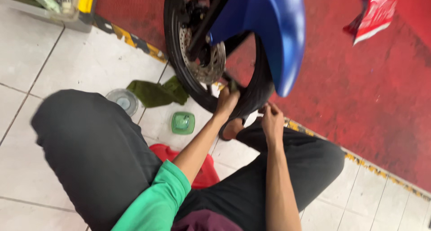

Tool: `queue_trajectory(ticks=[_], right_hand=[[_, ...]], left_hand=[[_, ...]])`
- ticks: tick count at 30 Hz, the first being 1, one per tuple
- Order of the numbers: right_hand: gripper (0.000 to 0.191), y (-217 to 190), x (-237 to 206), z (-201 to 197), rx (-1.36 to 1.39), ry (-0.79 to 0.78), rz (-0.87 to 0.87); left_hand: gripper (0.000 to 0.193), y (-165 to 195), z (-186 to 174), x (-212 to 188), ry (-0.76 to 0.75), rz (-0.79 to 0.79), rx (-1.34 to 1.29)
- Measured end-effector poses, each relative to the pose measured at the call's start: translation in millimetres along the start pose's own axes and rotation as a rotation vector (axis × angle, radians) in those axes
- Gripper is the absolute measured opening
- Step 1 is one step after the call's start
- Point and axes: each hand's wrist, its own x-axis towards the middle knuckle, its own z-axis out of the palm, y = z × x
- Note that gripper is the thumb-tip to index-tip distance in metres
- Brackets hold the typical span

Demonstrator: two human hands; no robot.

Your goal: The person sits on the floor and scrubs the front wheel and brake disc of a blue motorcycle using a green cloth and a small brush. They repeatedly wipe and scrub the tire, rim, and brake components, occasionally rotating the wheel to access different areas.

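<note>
A motorcycle front wheel (176,56) with a black tyre, a brake disc (204,65) and a blue mudguard (274,29) stands in front of me. My left hand (226,101) reaches into the bottom of the wheel and is closed on a small dark part at the rim; what it is I cannot tell. My right hand (271,121) rests against the tyre's lower edge just right of it, fingers curled. I sit low with black trousers (94,154) and a green sleeve (157,199).
A green rag (155,93), a round clear lid (123,100) and a small green container (182,123) lie on the white tiles to the left. A red stool (204,170) is under me. A red mat (359,92) with a yellow-black edge strip lies beyond.
</note>
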Motion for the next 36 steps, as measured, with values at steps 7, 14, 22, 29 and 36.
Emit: queue_trajectory(ticks=[7,14,22,29,36], right_hand=[[0.039,-9.2,13.4,2.2,0.181,0.098,-0.022],[0.038,-12.7,28.1,12.5,0.444,0.068,0.093],[0.035,-6.4,28.7,9.8,0.452,0.076,0.056],[0.036,-11.5,27.4,9.4,0.426,0.065,0.052],[0.042,-49.4,-12.8,11.2,-0.065,0.102,0.033]], left_hand=[[0.043,5.3,15.0,-70.2,0.369,0.734,0.384],[0.022,46.6,22.4,-78.4,0.275,0.514,0.154],[0.026,40.9,34.1,-77.2,0.278,0.79,0.072],[0.055,-74.7,-85.5,-38.5,0.159,0.816,0.624],[0.052,-77.6,-74.0,-34.3,0.077,0.678,0.708]])
